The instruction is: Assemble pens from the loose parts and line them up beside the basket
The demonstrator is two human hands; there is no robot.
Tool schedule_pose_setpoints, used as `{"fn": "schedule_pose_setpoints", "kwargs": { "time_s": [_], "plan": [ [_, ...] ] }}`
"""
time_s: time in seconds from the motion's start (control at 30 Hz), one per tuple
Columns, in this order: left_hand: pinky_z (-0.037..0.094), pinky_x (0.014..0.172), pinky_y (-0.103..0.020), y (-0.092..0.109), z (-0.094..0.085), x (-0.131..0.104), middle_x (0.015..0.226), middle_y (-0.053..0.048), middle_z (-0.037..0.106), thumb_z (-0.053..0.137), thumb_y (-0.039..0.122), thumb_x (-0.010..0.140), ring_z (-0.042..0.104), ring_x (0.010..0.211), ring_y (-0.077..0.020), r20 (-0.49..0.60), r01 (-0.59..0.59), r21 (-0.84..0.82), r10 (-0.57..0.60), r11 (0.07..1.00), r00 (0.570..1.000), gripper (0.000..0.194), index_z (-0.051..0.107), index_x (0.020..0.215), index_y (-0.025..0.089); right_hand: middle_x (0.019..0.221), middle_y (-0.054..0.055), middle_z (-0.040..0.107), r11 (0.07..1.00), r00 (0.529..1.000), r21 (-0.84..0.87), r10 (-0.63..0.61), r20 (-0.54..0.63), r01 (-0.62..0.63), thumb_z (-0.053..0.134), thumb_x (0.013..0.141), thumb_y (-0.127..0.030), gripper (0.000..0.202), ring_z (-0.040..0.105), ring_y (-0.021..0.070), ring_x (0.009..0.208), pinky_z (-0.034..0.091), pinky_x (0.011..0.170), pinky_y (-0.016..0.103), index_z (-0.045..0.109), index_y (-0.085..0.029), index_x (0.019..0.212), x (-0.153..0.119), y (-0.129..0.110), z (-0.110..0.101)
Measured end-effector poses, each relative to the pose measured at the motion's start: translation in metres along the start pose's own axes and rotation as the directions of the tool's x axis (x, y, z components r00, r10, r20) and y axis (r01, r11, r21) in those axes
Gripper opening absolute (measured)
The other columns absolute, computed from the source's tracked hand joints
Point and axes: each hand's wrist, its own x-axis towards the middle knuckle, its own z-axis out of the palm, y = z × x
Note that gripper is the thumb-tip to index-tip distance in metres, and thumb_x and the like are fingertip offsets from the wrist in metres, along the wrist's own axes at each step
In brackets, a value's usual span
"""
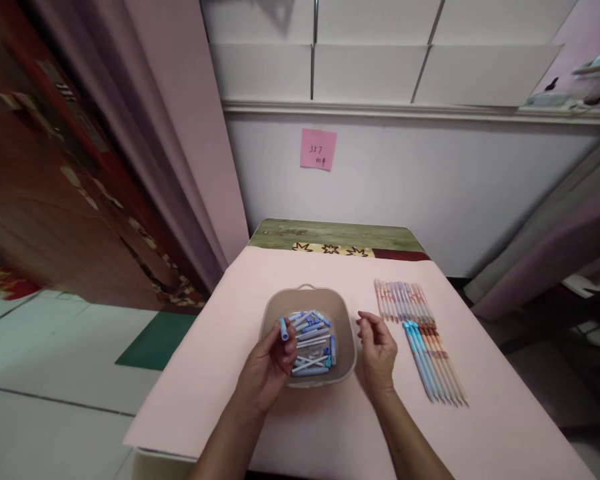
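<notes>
My left hand (270,363) is over the left part of a beige basket (350,347), its fingers closed on a small blue pen cap (284,329) whose open end faces me. Several blue and white pen parts (313,337) lie loose inside the basket. Just right of the basket is my right hand (379,347), fingers curled and apart, with nothing visible in them. To its right, several blue pens (423,360) lie side by side next to several peach pens (445,367). Behind these is a row of capped pale pens (405,302).
A pink cover (220,373) lies over the table, with a green patterned strip (330,233) at the far edge. A pink note (319,149) is stuck to the wall behind. Left of the table hangs a purple curtain (180,133).
</notes>
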Motion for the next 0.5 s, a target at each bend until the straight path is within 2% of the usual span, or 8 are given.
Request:
{"fn": "schedule_pose_setpoints", "kwargs": {
  "time_s": [0.17, 0.27, 0.5],
  "plan": [
    [0.038, 0.040, -0.014, -0.001, 0.000, 0.001, 0.071, -0.002, 0.054, 0.054, 0.014, 0.087, 0.046, 0.053, -0.0058, -0.029, -0.016, 0.021, 0.017, 1.000, 0.999, 0.010, 0.062, 0.089, 0.009, 0.081, 0.002, 0.061, 0.994, 0.987, 0.100, 0.028, 0.160, -0.044, 0.062, 0.081, -0.040, 0.037, 0.056, 0.0162, 0.071, 0.046, 0.068, 0.028, 0.061, -0.017, 0.109, -0.010, 0.011, 0.007],
    [0.039, 0.040, -0.014, -0.003, -0.001, 0.003, 0.072, -0.002, 0.054, 0.057, 0.014, 0.084, 0.047, 0.052, -0.0061, -0.034, -0.030, 0.024, 0.030, 0.999, 0.999, 0.007, 0.062, 0.088, 0.009, 0.089, 0.005, 0.063, 0.981, 0.980, 0.172, 0.058, 0.191, -0.091, 0.058, 0.083, -0.039, 0.036, 0.057, 0.0180, 0.078, 0.047, 0.072, 0.029, 0.060, -0.017, 0.112, -0.010, 0.013, 0.008],
    [0.040, 0.041, -0.013, -0.004, 0.009, -0.001, 0.071, -0.001, 0.052, 0.051, 0.011, 0.088, 0.046, 0.051, -0.0046, -0.011, -0.105, -0.012, 0.105, 0.994, 0.994, 0.010, 0.060, 0.084, 0.009, 0.110, 0.009, 0.060, 0.989, 0.974, 0.134, -0.091, 0.209, 0.064, 0.051, 0.086, -0.031, 0.027, 0.055, 0.0221, 0.103, 0.043, 0.091, 0.036, 0.065, -0.019, 0.105, -0.003, 0.016, 0.003]
  ]
}}
